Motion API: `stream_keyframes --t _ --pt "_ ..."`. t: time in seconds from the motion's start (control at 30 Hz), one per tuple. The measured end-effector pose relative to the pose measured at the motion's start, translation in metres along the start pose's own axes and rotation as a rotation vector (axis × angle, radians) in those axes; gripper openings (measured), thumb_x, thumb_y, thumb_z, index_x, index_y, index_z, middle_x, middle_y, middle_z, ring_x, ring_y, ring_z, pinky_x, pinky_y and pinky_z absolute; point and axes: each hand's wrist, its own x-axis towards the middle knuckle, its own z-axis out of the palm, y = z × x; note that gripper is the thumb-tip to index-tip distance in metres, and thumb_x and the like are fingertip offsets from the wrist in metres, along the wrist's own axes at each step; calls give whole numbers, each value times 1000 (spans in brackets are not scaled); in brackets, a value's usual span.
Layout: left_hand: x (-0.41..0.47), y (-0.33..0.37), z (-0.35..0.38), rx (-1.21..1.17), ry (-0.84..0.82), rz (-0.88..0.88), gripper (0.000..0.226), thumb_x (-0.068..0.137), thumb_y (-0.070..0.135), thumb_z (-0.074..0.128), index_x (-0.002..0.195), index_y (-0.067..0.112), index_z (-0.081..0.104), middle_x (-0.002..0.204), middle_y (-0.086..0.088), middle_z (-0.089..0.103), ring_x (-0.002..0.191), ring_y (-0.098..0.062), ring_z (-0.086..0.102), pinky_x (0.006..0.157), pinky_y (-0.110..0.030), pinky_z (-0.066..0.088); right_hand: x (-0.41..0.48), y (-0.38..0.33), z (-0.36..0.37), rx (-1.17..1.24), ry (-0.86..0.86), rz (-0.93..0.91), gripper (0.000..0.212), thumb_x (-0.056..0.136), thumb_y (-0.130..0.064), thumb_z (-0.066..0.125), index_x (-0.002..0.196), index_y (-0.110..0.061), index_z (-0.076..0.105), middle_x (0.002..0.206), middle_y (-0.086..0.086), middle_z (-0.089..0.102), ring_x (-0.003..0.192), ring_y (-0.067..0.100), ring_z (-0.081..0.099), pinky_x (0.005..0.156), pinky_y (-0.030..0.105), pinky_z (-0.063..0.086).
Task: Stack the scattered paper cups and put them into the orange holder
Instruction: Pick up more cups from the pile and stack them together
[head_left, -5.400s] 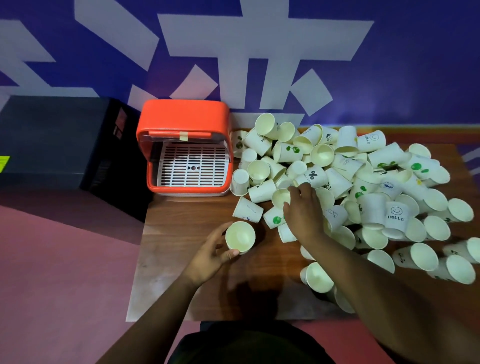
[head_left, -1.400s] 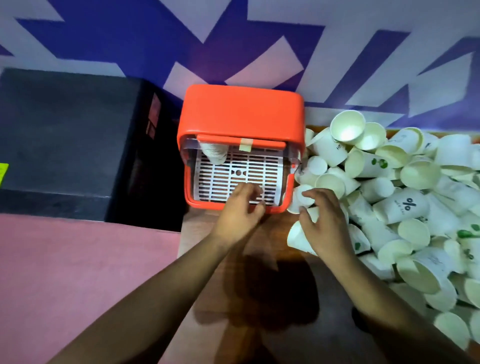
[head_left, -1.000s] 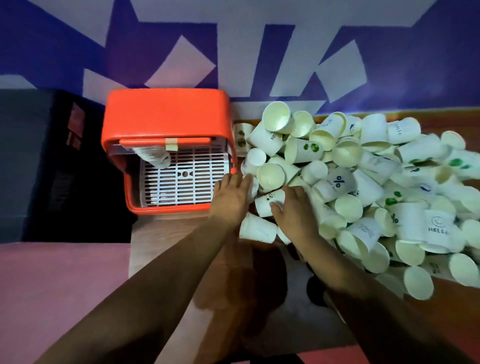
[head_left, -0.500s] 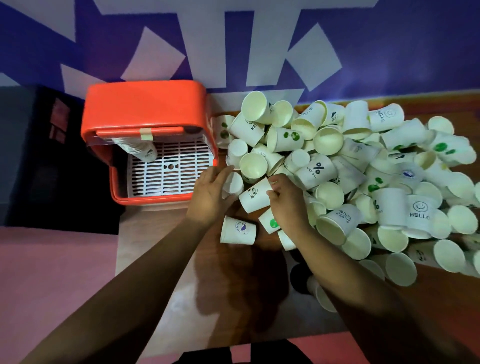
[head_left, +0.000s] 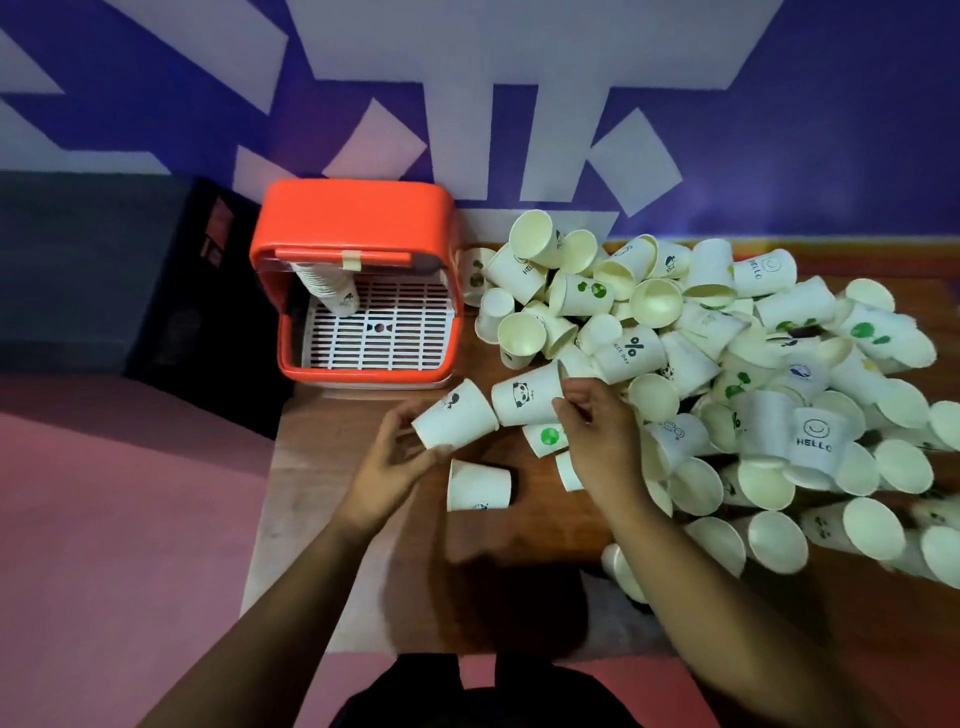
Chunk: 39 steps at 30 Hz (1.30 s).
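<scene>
A big heap of white paper cups (head_left: 727, 374) covers the right half of the wooden table (head_left: 337, 499). The orange holder (head_left: 358, 223) stands at the table's far left corner, front open, with a stack of cups (head_left: 332, 288) in its back left over a white grid floor. My left hand (head_left: 389, 462) grips a cup with a small dark print (head_left: 454, 421), lying on its side above the table. My right hand (head_left: 597, 431) grips a panda-print cup (head_left: 527, 395), whose base touches the left cup. A single cup (head_left: 478, 486) lies on the table below them.
A black box (head_left: 104, 270) sits left of the holder, off the table. The purple and white wall runs close behind. Pink floor (head_left: 104, 545) lies to the left. Bare wood shows between me and the holder.
Each hand has picked a cup from the heap's near left edge and lifted it. The two cups now meet in front of the holder. The camera has shifted a little.
</scene>
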Motion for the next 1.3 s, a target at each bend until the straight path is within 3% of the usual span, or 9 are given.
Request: stream_keyframes --t 0.1,0.33,0.53,0.63,0.77,0.93,1.03,1.13,1.3 --pt "-21 -10 -3 -59 -62 -88 51 85 8 76 129 26 59 126 2 67 119 -20 63 96 -30 53 -18 -3 10 -23 -160 42 14 88 -11 65 99 -19 67 90 -7 68 88 8 64 78 22 52" --pt "-52 -35 -11 314 -155 -43 70 82 20 82 141 35 47 129 9 57 113 -7 59 87 -16 49 -72 6 42 -128 -530 53 19 89 -14 66 107 -18 71 103 -7 70 97 5 64 88 25 52" --pt "-64 -61 -30 228 -41 -127 68 70 42 83 130 32 55 124 5 67 114 -13 64 101 -38 52 -76 28 54 -317 -363 -16 34 90 -18 63 124 -18 63 127 -3 57 116 13 56 102 32 47" --pt "-65 -71 -38 243 19 -150 68 71 39 84 130 30 52 126 10 64 114 -8 62 95 -25 52 -76 43 58 -629 -626 -56 63 88 -29 65 146 -18 41 149 -1 38 137 18 37 115 34 32" --pt "-58 -75 -41 268 22 -155 65 79 18 84 133 33 50 121 25 64 110 3 61 83 -7 46 -77 59 72 -914 -763 -207 69 89 -32 65 149 -20 32 151 0 38 138 22 35 117 35 25" --pt "-42 -87 -35 347 -42 -147 66 77 16 85 130 39 53 118 29 65 110 5 61 90 -12 47 -72 66 71 -954 -648 -159 63 86 -40 67 141 -20 41 139 3 51 127 24 48 108 36 38" --pt "-31 -93 -22 371 -67 -133 58 75 14 84 119 38 54 116 18 68 111 -1 62 95 -26 51 -68 65 56 -749 -479 43 57 80 -44 72 126 -17 52 121 3 60 112 23 58 90 35 48" --pt "-17 -92 -5 417 -87 -98 57 75 16 84 116 36 50 115 11 65 111 -6 59 91 -28 50 -64 60 37 -565 -314 236 44 78 -45 73 107 -17 55 100 -2 63 92 20 61 72 30 44" --pt "-2 -91 15 488 -204 -44 70 77 15 81 135 29 45 132 2 58 124 -17 52 100 -35 45 -62 44 24 -235 -157 337 47 77 -40 76 112 -19 53 105 -6 65 88 7 60 64 16 45"
